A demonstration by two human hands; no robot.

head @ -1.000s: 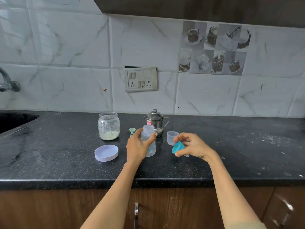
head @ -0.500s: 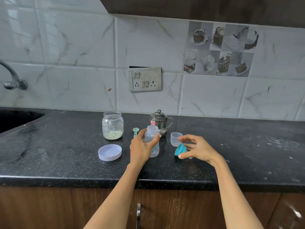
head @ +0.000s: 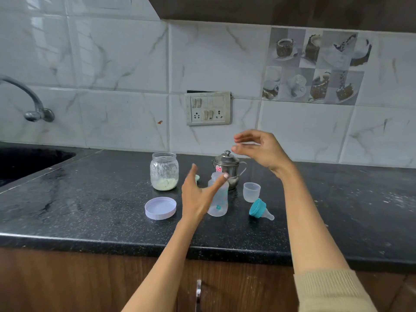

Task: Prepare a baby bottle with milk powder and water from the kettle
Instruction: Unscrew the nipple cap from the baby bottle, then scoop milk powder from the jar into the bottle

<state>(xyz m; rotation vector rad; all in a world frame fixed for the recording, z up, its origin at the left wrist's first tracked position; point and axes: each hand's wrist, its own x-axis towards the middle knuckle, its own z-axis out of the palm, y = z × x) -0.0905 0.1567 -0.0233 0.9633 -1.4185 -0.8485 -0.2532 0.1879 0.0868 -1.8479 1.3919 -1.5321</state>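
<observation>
The clear baby bottle (head: pixel 219 203) stands upright and uncapped on the black counter (head: pixel 90 199). My left hand (head: pixel 198 197) is just left of it, fingers spread, one fingertip at the bottle's neck, holding nothing. My right hand (head: pixel 258 149) hovers blurred above the small steel kettle (head: pixel 227 166), fingers apart and empty. The teal nipple ring (head: pixel 258 208) lies on its side right of the bottle. Behind it stands a clear cap (head: pixel 251 191). The glass jar of milk powder (head: pixel 164 171) is open, its lilac lid (head: pixel 160 208) lying in front. A green spoon (head: pixel 197 177) is mostly hidden.
A dark sink (head: pixel 27 161) and tap (head: pixel 29 97) are at the far left. A switch panel (head: pixel 208 108) sits on the tiled wall behind the kettle. The counter's front edge runs below my arms, with a cabinet handle (head: pixel 198 291) underneath.
My right hand let go of the teal nipple ring, which now lies on the counter, and rose above the kettle. My left hand opened off the bottle. The view shifted left.
</observation>
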